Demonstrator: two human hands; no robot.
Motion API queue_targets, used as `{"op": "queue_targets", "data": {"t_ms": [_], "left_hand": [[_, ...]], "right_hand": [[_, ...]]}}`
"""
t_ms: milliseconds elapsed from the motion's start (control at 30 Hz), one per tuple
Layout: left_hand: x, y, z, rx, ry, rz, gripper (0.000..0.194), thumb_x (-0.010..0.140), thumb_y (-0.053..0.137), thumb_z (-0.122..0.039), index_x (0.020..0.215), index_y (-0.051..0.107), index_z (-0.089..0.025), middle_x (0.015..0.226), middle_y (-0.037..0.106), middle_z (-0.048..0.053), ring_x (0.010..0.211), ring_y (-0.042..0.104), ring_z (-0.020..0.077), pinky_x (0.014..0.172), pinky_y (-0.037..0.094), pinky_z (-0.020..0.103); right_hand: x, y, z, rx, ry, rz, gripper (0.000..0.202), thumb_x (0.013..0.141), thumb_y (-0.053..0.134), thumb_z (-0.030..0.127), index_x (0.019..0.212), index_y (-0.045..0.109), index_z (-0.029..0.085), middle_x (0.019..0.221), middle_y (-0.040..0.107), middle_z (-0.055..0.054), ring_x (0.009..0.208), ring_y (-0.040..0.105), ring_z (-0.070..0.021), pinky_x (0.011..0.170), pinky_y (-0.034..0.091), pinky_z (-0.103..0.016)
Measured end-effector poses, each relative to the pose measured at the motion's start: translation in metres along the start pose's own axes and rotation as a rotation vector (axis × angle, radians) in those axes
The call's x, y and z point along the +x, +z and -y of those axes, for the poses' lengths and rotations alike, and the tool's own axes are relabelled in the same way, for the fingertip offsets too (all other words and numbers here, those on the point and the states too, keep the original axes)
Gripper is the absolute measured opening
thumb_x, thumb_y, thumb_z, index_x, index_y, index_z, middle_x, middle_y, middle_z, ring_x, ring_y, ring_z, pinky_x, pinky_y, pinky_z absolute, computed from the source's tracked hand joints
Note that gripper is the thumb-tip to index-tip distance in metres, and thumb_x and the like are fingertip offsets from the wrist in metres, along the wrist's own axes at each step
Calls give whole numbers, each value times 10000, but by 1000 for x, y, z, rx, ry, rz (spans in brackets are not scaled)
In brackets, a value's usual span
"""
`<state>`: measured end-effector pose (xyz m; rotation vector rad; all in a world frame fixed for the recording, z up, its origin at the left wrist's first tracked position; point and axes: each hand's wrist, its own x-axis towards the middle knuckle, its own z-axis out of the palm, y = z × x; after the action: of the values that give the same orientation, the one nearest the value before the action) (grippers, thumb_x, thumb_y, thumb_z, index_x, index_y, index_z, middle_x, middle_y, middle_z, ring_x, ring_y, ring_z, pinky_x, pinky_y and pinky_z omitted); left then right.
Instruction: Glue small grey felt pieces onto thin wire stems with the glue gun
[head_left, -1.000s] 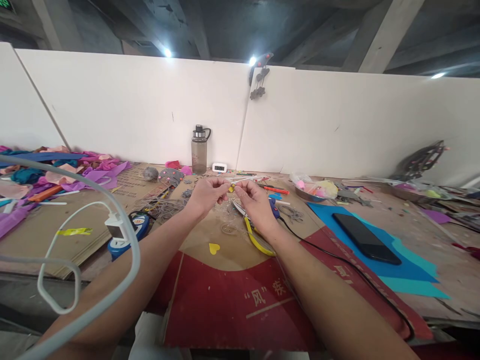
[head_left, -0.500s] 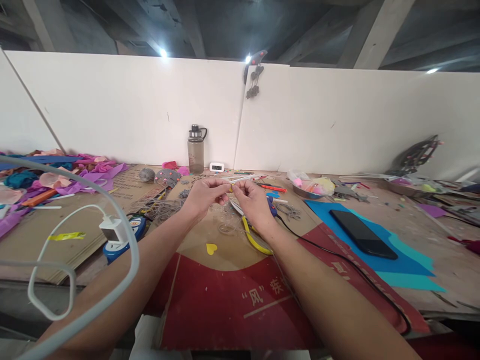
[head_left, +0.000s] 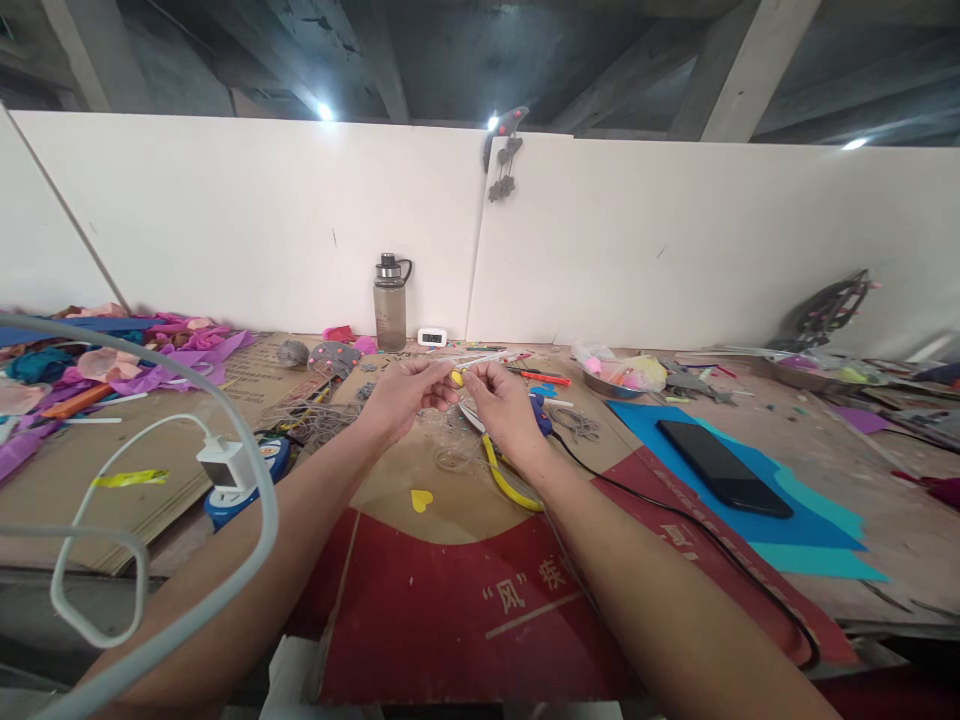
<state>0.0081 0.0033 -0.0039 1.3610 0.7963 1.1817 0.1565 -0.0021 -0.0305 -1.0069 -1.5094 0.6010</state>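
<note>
Over the counter's middle: the left hand and the right hand meet fingertip to fingertip, raised a little above the cardboard sheet.
Piece in hand: a small yellow piece, rounded and bright, mostly hidden by the fingers; its full shape is too small to tell.
Left grip: thumb and forefinger pressed together on the yellow piece from the left.
Right grip: fingertips pinching the same yellow piece from the right; the other fingers curl under.
Just below the hands: yellow-handled pliers lie on the cardboard beside the right wrist, with a thin clear ring of wire near them.
On the cardboard: a yellow heart cutout rests near the red printed part.
To the right: a black phone lies on blue felt, well apart from the hands; a black cable runs past the right forearm.
To the left: a white charger sits on a blue power strip, its white cord looping close to the camera and crossing the left forearm in view.
Far back: a water bottle stands upright against the white partition, beside a small clock.
Far left: a heap of coloured fabric scraps.
</note>
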Motion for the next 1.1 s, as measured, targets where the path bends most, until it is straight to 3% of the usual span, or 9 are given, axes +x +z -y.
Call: {"op": "queue_targets", "data": {"t_ms": [133,300,467,600,733,933,1033,1100], "left_hand": [[0,-1,-3,-17,-1,8,335,715,713,-447,771,689,-118,732,689,83,611,637,127,560,483,230],[-1,0,-2,155,69,-20,262,664,756,-337,795,702,-117,616,656,37,542,582,104,545,468,224],[1,0,1,167,109,-86,192,685,715,-311,714,678,-125,561,614,9,492,524,79,499,425,209],[4,-4,3,125,124,-136,221,673,725,-346,702,659,-137,596,605,4,524,540,85,477,399,205],[7,-6,2,15,82,-176,248,636,750,-348,702,643,-135,680,626,13,546,567,79,434,352,182],[15,-15,2,-169,27,-253,137,656,722,-216,715,653,-113,768,683,58,516,544,37,360,286,130],[21,-25,4,-277,-4,-335,50,712,678,-143,704,642,-108,729,679,51,515,552,27,388,366,96],[25,-31,4,-359,0,-423,54,756,628,-93,704,625,-109,728,686,60,588,620,53,528,498,113]], "right_hand": [[1,-1,-2,20,6,-12,203,815,518,389,743,540,201,602,428,46,560,368,-116,541,317,-249],[-1,0,-1,13,-7,0,213,822,520,394,745,556,199,596,431,43,555,356,-116,533,304,-252],[-2,3,1,34,-27,67,198,836,512,397,802,544,204,631,473,36,569,397,-121,554,338,-256],[-3,4,-1,64,-38,80,171,846,505,385,897,518,223,643,485,39,592,442,-132,569,368,-256],[-4,4,-2,35,-30,95,176,861,477,390,802,509,228,602,453,44,582,433,-133,567,364,-256],[-7,3,4,-27,-32,211,197,845,473,350,756,578,209,605,470,42,599,426,-127,586,350,-253],[-7,2,7,-33,-46,260,197,826,489,334,749,610,200,636,507,37,606,430,-119,598,345,-250],[-6,-2,8,-22,-24,276,199,816,505,345,766,631,199,612,495,43,575,410,-113,575,332,-247]]}}
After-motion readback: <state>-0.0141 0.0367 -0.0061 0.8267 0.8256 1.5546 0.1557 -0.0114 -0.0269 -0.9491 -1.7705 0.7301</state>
